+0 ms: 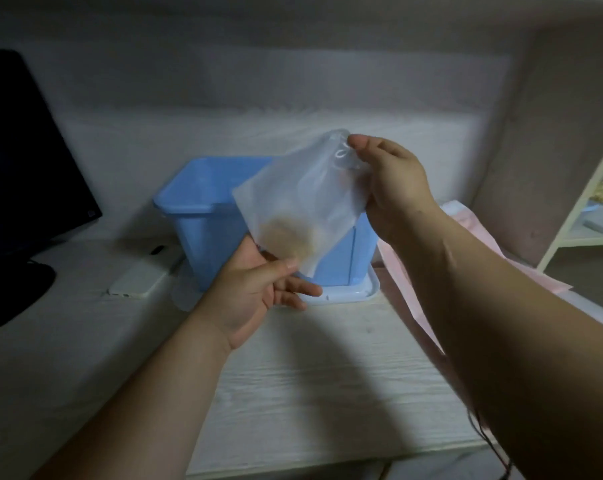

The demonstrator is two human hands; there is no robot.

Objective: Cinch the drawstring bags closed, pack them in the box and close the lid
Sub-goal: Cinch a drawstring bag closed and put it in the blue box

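Both hands are gripping the frosted bag (303, 199), right hand (393, 192) pinching its mouth, left hand (258, 289) its bottom corner; you're best pulling the cord steadily over the box (203, 216).

Frosted drawstring bag (303, 199) held tilted, tan contents inside, before open blue box (203, 216) standing on its lid (355, 294)

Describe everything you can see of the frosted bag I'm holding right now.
The frosted drawstring bag is translucent, whitish, soft-looking plastic or fabric, roughly rectangular and tilted, its mouth up and to the right. A blurred tan item shows through its lower part. The right hand pinches the gathered mouth, where a white cord loops; the left hand holds the bottom corner. It hangs in the air in front of the open blue box, not inside it. How fully it is cinched I cannot tell.
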